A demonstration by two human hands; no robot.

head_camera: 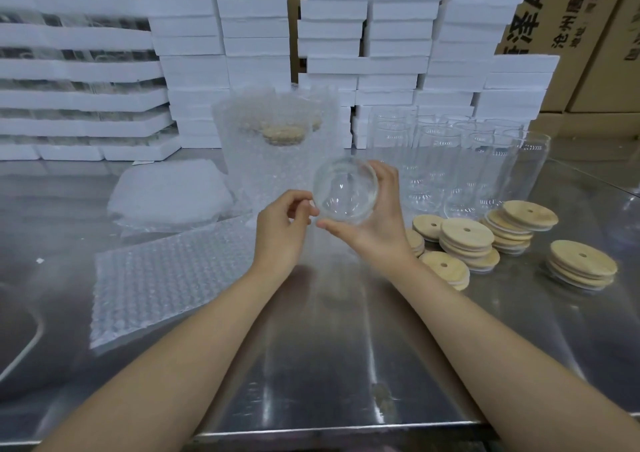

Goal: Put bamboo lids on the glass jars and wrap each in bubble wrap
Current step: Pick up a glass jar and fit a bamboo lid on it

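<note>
Head view: right hand [377,224] grips empty glass jar [344,191].

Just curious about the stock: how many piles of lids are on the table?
6 piles, all right of the right hand: one beside it, one behind that, two central, one leaning, one far right. Some may be hidden.

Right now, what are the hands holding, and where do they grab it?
A glass jar, tipped end-on to the camera. The right hand wraps around its side. The left hand pinches its round edge.
</note>
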